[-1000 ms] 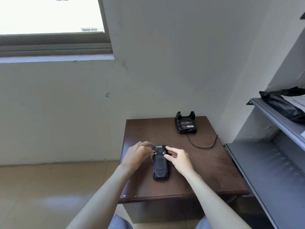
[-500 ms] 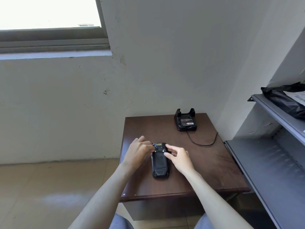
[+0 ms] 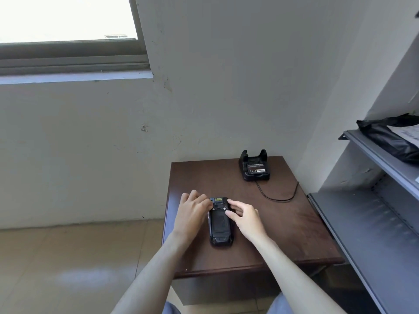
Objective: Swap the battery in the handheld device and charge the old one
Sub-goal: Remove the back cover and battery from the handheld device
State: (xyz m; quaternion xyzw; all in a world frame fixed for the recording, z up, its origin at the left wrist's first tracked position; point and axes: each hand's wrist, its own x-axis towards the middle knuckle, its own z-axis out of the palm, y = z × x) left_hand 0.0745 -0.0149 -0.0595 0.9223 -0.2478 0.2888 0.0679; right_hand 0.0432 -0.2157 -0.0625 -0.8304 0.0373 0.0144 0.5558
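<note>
A black handheld device (image 3: 220, 225) lies face down on the brown table (image 3: 283, 227), back cover up, with a yellow label and two small metal latches near its far end. My left hand (image 3: 192, 214) rests against its left side, fingertips at the left latch. My right hand (image 3: 246, 217) touches the right side, thumb and forefinger by the right latch. At the table's far right corner stands a black charging cradle (image 3: 255, 166) with a labelled battery (image 3: 257, 167) lying in it.
A black cable (image 3: 278, 196) curves from the cradle across the table's right side. Grey metal shelves (image 3: 367, 225) stand to the right, with a black plastic bag (image 3: 390, 141) on the upper shelf. A wall and window are behind the table; tiled floor lies to the left.
Both hands stay at the device's far end with small finger shifts at the latches. The left fingers spread slightly. The device has not moved on the table.
</note>
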